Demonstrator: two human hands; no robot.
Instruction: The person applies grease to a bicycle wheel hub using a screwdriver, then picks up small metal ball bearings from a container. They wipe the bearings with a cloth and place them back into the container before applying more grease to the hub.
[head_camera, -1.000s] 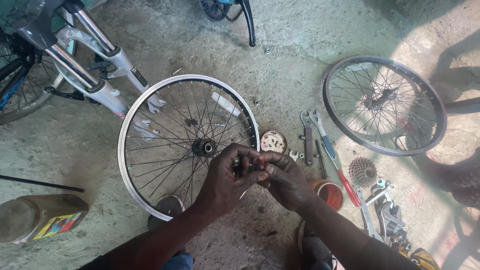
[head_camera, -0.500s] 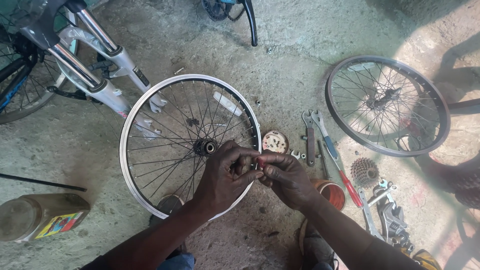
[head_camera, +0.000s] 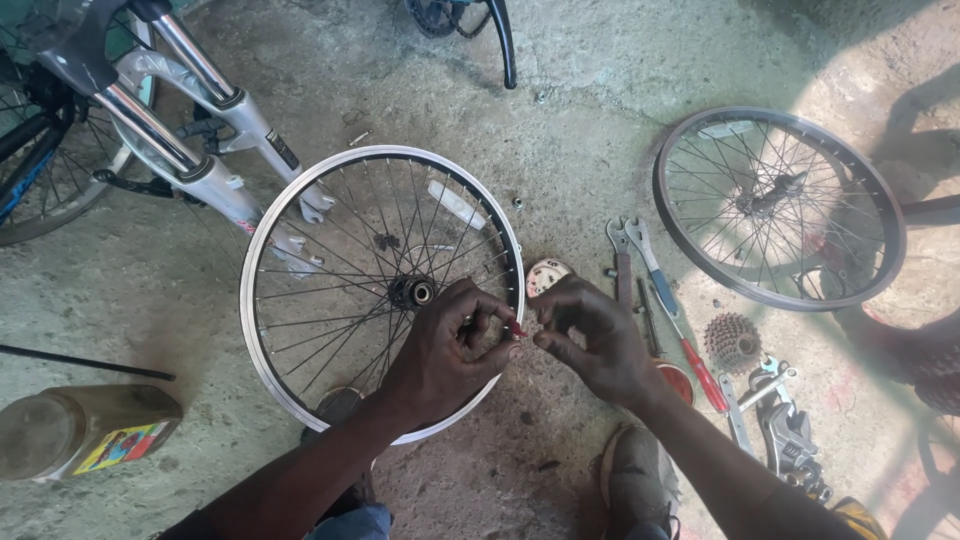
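Both my hands meet over the near-right rim of the silver-rimmed spoked bicycle wheel (head_camera: 380, 290) lying flat on the concrete floor (head_camera: 560, 130). My left hand (head_camera: 455, 345) has its fingertips curled in and pinched on a small red part (head_camera: 516, 328), too small to tell its exact kind or which way it points. That part sits right at the gap between the two hands, just above the wheel's rim on the side nearest me. My right hand (head_camera: 590, 335) comes in from the right, thumb and forefinger nearly closed, tips touching or just short of the red part; I cannot tell if it also holds something of its own.

Key relation: the red part lies to the right of my left-hand knuckles and to the left of my right fingertips, so both hands are about equally near, with the left one holding it. The wheel's black hub (head_camera: 412, 292) is up and left of my left hand, close by but apart.

Around: a small round tin lid (head_camera: 545, 275) sits just above my right hand, spanners (head_camera: 640, 262) and a red-handled screwdriver (head_camera: 700, 372) to its right, a toothed sprocket cluster (head_camera: 735, 340) beyond. A second dark-rimmed spoked wheel (head_camera: 780, 205) lies well apart at right. A silver suspension fork (head_camera: 190, 130) is upper left, an amber plastic bottle (head_camera: 85, 432) lower left.
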